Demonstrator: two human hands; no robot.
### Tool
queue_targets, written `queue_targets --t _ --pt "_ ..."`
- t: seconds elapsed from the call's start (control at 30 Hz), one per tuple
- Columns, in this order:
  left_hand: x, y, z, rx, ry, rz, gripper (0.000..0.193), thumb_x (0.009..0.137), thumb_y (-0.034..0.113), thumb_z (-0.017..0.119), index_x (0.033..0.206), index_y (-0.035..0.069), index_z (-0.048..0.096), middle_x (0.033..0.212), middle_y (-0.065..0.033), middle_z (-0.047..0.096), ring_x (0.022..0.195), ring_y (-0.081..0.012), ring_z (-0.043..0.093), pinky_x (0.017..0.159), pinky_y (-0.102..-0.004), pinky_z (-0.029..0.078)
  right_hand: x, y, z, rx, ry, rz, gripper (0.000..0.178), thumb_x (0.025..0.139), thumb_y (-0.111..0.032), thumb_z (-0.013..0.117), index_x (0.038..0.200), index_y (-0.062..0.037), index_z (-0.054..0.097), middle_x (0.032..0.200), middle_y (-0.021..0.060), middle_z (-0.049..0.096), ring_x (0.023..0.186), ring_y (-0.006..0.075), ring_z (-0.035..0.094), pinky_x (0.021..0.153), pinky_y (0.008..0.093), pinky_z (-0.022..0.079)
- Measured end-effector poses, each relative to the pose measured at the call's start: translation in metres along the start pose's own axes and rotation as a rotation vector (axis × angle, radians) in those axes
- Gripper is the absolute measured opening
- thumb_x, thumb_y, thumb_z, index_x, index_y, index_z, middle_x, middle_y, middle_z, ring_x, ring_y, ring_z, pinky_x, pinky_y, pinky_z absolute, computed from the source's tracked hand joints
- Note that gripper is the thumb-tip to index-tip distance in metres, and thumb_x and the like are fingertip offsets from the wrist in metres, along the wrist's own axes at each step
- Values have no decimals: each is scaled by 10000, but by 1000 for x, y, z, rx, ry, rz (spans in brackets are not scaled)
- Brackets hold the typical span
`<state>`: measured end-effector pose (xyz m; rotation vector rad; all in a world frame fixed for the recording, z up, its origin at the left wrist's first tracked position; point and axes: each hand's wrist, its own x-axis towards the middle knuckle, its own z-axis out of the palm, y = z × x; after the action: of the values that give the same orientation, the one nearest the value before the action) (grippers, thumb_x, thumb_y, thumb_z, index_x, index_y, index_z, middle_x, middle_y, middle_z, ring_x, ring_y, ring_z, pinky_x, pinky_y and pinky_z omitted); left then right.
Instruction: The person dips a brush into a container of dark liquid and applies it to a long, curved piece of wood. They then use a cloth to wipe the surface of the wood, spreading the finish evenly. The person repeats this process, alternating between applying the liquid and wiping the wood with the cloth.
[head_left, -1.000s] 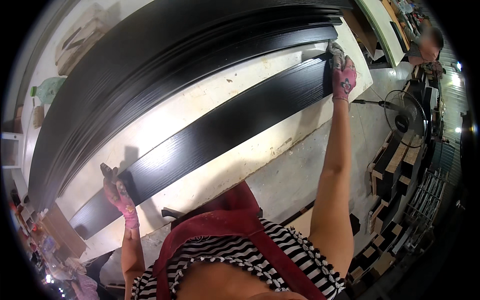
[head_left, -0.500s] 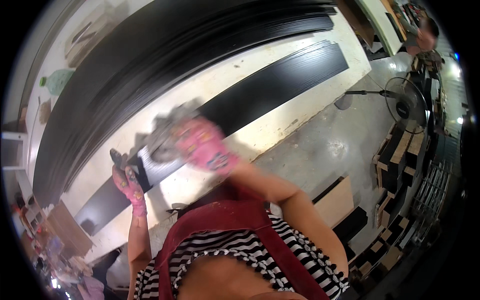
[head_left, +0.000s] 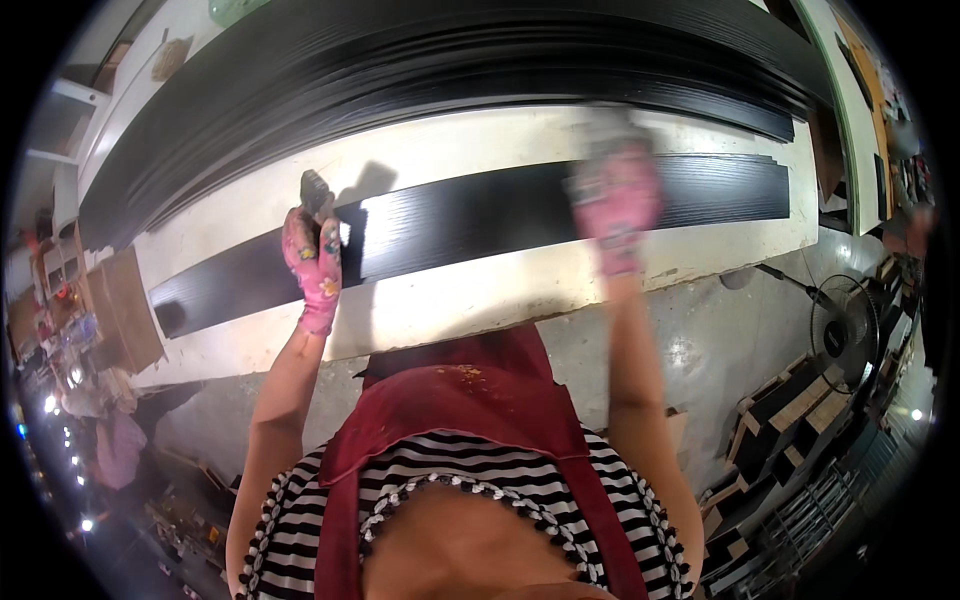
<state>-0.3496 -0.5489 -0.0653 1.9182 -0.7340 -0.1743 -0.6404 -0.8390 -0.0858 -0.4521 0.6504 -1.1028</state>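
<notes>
Black plank [head_left: 480, 215], flat along white table [head_left: 520, 290] beside stacked planks [head_left: 450, 85], seemingly steadied by left hand [head_left: 315, 250], fingers extended together; right hand [head_left: 620, 195] above, with blurred grey cloth [head_left: 605, 128], finger state impossible to tell.

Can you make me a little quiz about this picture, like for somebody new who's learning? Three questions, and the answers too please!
1. True or false: the long black board lies on the white table.

2. Pick one. What colour is the apron?
A) green
B) dark red
C) yellow

3. Fill the gap: of the left hand and the right hand, the ____ one is nearer the fan.

Key: 1 true; 2 B; 3 right.
</notes>
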Motion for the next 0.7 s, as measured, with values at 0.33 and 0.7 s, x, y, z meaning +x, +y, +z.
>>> queue_targets --t 0.33,0.7 --pt "-3 -6 5 -381 -12 -221 253 921 150 642 1090 -14 550 970 -143 619 797 -235 562 737 -336 459 -68 82 36 -1669 -726 -807 431 936 -259 537 1312 -48 540 1357 138 559 1239 279 544 1003 397 476" --pt "-11 -3 26 -275 153 -4 516 876 245 709 1283 -4 512 1185 -199 593 1092 -354 564 1018 -439 399 -44 96 63 -1833 -502 -769 374 903 -346 582 1107 -40 649 1151 151 644 1134 338 576 1005 423 450"
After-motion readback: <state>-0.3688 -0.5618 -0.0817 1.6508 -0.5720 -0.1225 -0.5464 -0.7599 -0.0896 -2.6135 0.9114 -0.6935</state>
